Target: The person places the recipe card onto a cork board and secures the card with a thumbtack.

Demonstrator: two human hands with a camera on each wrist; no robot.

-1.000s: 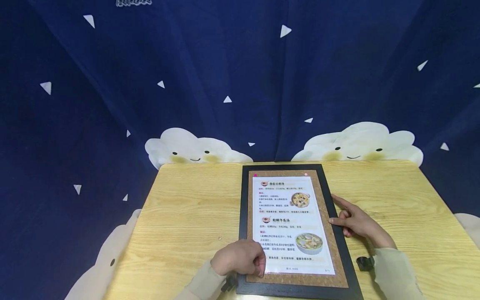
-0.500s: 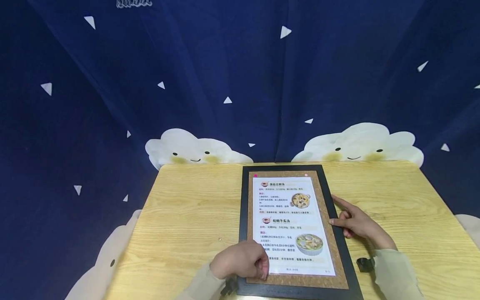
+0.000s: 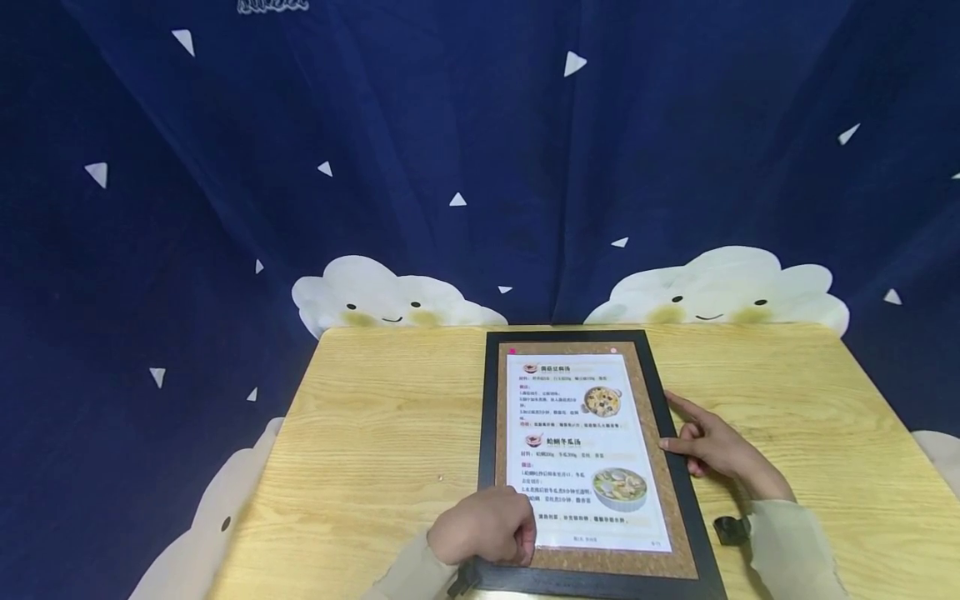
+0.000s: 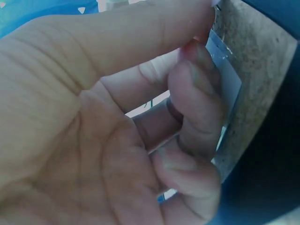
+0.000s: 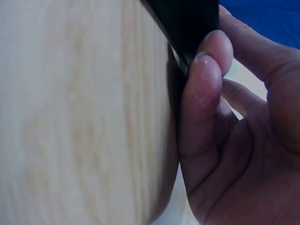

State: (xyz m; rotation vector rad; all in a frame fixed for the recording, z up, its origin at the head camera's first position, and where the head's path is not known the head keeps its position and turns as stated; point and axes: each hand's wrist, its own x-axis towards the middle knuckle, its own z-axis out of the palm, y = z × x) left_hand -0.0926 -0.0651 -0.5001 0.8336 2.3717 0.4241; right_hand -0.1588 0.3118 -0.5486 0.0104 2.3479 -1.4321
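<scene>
A black-framed corkboard (image 3: 678, 554) lies flat, bearing a white recipe sheet (image 3: 557, 475) with two soup pictures. A magenta pushpin (image 3: 513, 352) sits at the sheet's top left and a pale pink pushpin (image 3: 613, 351) at its top right. My left hand (image 3: 487, 523), fingers curled, is at the sheet's lower left corner. In the left wrist view its thumb (image 4: 154, 35) reaches the index fingertip over the cork (image 4: 265, 51); I cannot tell what is between them. My right hand (image 3: 712, 443) holds the board's right edge, index finger extended along it.
The board rests on a light wooden table (image 3: 375, 417), its far end near the table's back edge. Behind hangs a dark blue curtain (image 3: 420, 125) with white triangles and smiling clouds. A dark wrist-camera mount (image 3: 731, 530) sits at the right sleeve (image 3: 795, 546).
My left hand has shifted slightly at the sheet's lower left corner, its fingers staying curled. My right hand and the board have stayed in place.
</scene>
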